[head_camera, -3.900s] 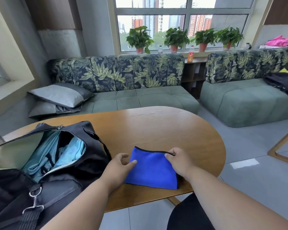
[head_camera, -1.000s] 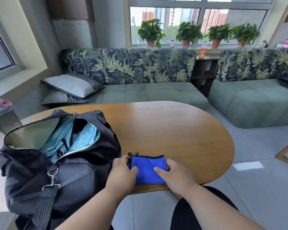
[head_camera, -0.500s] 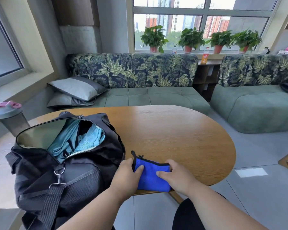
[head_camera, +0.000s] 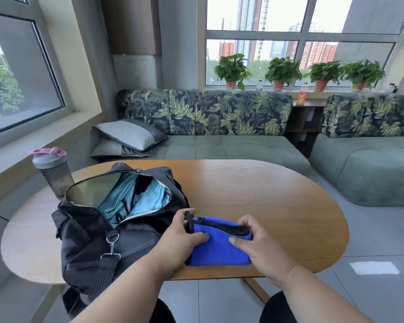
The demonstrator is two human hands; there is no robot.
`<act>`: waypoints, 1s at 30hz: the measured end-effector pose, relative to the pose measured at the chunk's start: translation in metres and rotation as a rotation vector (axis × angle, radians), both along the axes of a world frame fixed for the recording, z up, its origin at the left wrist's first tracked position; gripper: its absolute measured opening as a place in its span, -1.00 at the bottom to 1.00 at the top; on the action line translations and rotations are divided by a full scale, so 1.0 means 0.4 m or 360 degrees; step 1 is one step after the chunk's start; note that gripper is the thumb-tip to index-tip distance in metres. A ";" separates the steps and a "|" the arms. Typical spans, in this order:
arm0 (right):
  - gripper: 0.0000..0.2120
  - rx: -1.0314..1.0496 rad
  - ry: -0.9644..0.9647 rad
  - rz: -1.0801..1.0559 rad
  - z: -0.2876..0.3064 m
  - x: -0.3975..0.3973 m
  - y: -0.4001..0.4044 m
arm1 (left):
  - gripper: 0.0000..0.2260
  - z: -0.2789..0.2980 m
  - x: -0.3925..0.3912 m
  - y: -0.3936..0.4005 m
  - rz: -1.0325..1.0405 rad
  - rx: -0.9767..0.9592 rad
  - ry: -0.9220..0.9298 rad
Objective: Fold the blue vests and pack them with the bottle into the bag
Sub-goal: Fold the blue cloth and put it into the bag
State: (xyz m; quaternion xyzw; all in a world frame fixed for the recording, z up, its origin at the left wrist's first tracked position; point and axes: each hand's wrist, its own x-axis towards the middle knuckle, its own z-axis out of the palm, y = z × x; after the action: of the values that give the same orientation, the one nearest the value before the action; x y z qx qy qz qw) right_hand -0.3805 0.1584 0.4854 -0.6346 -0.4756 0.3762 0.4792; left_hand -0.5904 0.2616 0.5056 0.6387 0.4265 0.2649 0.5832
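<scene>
Folded smaller than a few seconds ago, the blue vest (head_camera: 219,249) is now a compact bundle lifted slightly at the near edge of the bench (head_camera: 278,206), where earlier it lay flat as a wider square. Both hands grip it: the left hand (head_camera: 180,238) curls around its left end, thumb on top, and the right hand (head_camera: 261,245) pinches its right end, thumb on the front face. Black trim bunches along the vest's upper edge. Just to the left, touching the left hand's side, sits the open black bag (head_camera: 98,231), with light blue fabric (head_camera: 138,201) showing inside. Behind the bag stands the bottle (head_camera: 53,173), grey with a pink lid, upright near the bench's far left edge.
</scene>
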 end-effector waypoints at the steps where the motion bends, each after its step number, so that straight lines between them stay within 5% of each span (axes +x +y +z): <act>1: -0.84 0.0026 -0.0020 0.0021 0.020 -0.005 0.005 | -0.41 0.017 -0.015 0.012 -0.0031 0.0008 0.0043; 5: -0.67 0.0081 -0.0050 0.0137 0.083 -0.028 0.028 | -0.26 0.079 -0.065 0.050 -0.0173 0.0057 0.0223; 12: -0.39 0.0191 0.0135 0.0161 0.116 -0.084 0.060 | -0.71 0.133 -0.129 0.063 -0.0385 0.0130 0.0415; 20: -0.62 -0.0071 0.0135 -0.0122 0.021 -0.036 0.088 | -0.89 0.158 -0.230 0.137 0.0490 -0.0298 -0.0216; 30: -0.74 -0.0301 -0.0002 -0.0133 -0.074 -0.037 0.123 | -0.82 0.069 -0.344 0.259 0.1067 -0.0356 0.0054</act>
State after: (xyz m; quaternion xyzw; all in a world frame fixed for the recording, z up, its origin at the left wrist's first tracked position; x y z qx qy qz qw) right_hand -0.3951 0.2076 0.4559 -0.6964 -0.4115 0.3987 0.4321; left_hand -0.7281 0.3653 0.5333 0.3995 0.6484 0.3827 0.5231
